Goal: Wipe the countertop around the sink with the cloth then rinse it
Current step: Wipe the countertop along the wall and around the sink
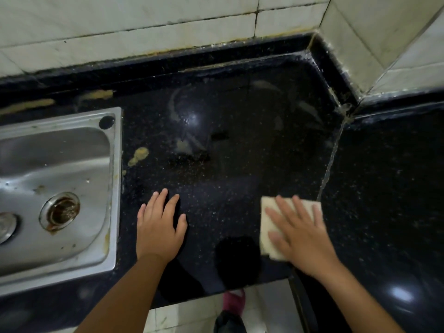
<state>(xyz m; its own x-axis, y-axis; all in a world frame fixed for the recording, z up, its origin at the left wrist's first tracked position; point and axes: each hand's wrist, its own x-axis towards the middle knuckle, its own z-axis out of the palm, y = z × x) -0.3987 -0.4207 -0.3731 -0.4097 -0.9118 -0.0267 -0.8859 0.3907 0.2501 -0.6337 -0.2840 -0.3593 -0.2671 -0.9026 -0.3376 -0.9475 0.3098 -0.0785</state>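
A folded pale cream cloth (266,227) lies flat on the black speckled countertop (228,164), near its front edge and to the right of the sink. My right hand (298,231) presses down on the cloth with straight, spread fingers and covers most of it. My left hand (159,224) rests flat on the bare countertop, fingers spread, just right of the steel sink (72,131). The sink's rusty drain (61,211) shows at the left. Streaks and smears mark the countertop toward the back.
Yellowish residue (138,156) sits on the counter beside the sink rim, with more along the back edge (96,94). White tiled walls (144,27) enclose the back and the right corner. A seam (329,169) joins a second counter section on the right. Floor tiles and a pink shoe (234,300) show below.
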